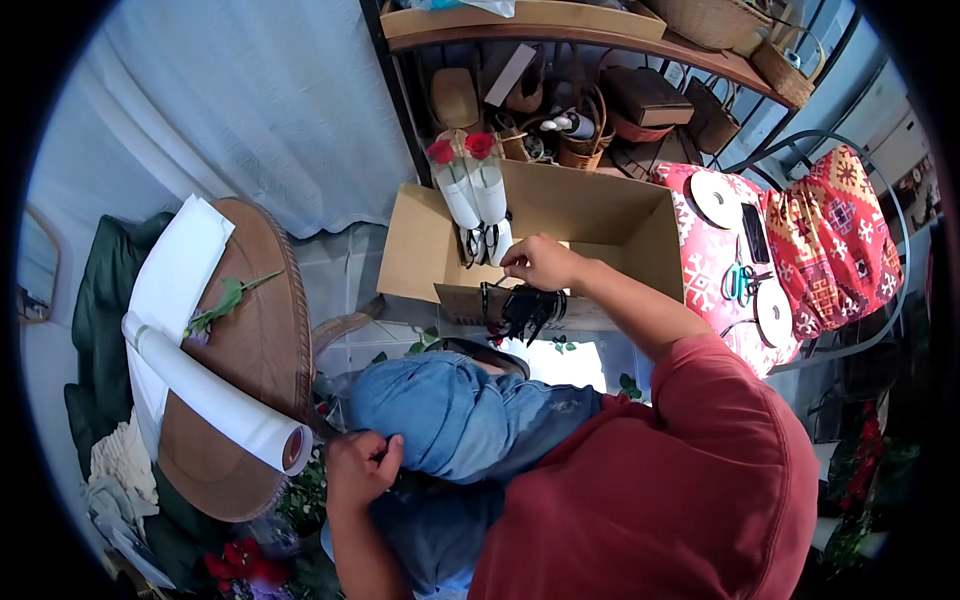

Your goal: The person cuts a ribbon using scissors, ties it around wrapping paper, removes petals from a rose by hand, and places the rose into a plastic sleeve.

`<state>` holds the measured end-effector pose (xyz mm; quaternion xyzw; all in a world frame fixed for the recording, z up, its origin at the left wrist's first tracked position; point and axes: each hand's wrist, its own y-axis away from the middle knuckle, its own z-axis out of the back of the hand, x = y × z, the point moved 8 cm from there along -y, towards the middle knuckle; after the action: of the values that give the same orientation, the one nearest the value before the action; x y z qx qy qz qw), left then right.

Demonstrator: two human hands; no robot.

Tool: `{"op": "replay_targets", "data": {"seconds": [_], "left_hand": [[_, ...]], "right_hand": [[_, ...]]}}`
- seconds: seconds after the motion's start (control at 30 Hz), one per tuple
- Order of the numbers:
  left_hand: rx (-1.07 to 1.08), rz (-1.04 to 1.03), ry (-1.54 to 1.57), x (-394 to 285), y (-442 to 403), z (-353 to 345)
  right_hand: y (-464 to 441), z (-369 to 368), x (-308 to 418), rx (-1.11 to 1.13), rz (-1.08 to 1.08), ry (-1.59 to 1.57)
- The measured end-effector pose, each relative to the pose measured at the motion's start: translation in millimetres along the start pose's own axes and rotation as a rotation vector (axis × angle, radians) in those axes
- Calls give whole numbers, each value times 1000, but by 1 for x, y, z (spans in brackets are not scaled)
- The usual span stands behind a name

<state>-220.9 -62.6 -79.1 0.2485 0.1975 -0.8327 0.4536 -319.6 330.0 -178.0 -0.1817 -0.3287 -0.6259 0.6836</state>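
My right hand (540, 264) is closed at the near edge of an open cardboard box (620, 215), its fingers pinched at the top of a bundle of thin black ribbons (530, 312) that hangs over the box's front flap. Two wrapped red roses (480, 146) with white paper and black bows stand at the box's left end. Near my knee, my left hand (362, 466) has its fingers curled, and whether anything is in them is hidden.
On the left, a round wooden table (235, 385) bears a white roll (215, 395) and a stem with leaves (228, 300). A patterned cushion (705, 270) at right holds ribbon spools, a phone (754, 234) and scissors (739, 283). A shelf (560, 35) stands behind.
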Motion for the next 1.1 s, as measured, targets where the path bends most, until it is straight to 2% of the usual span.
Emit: {"op": "replay_targets", "data": {"seconds": [0.03, 0.13, 0.17, 0.23, 0.3, 0.37, 0.43, 0.5, 0.57, 0.6, 0.63, 0.7, 0.73, 0.77, 0.83, 0.9, 0.93, 0.97, 1.0, 1.1], "left_hand": [[2, 4, 2, -1, 1, -1], [-29, 0, 14, -9, 1, -2], [-44, -48, 13, -14, -2, -2], [-58, -92, 6, -19, -6, -3], [-113, -127, 38, -23, -10, -3], [-118, -144, 23, -23, -11, -6], [-125, -162, 7, -32, -13, -11], [-210, -72, 267, -43, -20, -13], [-282, -230, 179, -88, -38, -1], [-307, -199, 286, -101, -47, -1], [-343, -167, 387, -110, -55, 1], [-283, -122, 809, -109, -68, -12], [-264, -77, 1121, -118, -69, 1], [-307, -71, 1102, -121, -58, 19], [-323, 189, 1130, -106, -36, 35], [-476, 145, 892, -101, 0, 71], [-519, 178, 753, -98, 22, 89], [-620, 150, 777, -95, 43, 104], [-645, 254, 745, -89, 66, 117], [-835, 312, 586, -76, 131, 148]], "right_hand": [[-4, -2, 0, 4, -2, -1], [-17, -24, 18, 59, 242, -161], [-24, -30, 16, 62, 244, -162], [-33, -52, 21, 251, 218, 70], [-30, -43, 35, 197, 226, 142], [-28, -23, 48, 131, 144, 311], [-21, -11, 66, 52, 192, 267], [-5, 9, 114, 47, 385, -18], [21, 22, 177, 105, 471, -147], [34, 27, 212, 133, 561, -163], [49, 33, 245, 109, 757, -186], [63, 38, 285, 100, 891, -139], [65, 44, 297, 105, 872, -140], [65, 52, 305, 102, 845, -135], [66, 62, 315, 149, 838, -136], [65, 55, 315, 378, 756, -140], [65, 53, 316, 410, 786, -148], [65, 54, 320, 407, 847, -234], [67, 56, 322, 388, 853, -243], [66, 55, 322, 368, 869, -260]]}}
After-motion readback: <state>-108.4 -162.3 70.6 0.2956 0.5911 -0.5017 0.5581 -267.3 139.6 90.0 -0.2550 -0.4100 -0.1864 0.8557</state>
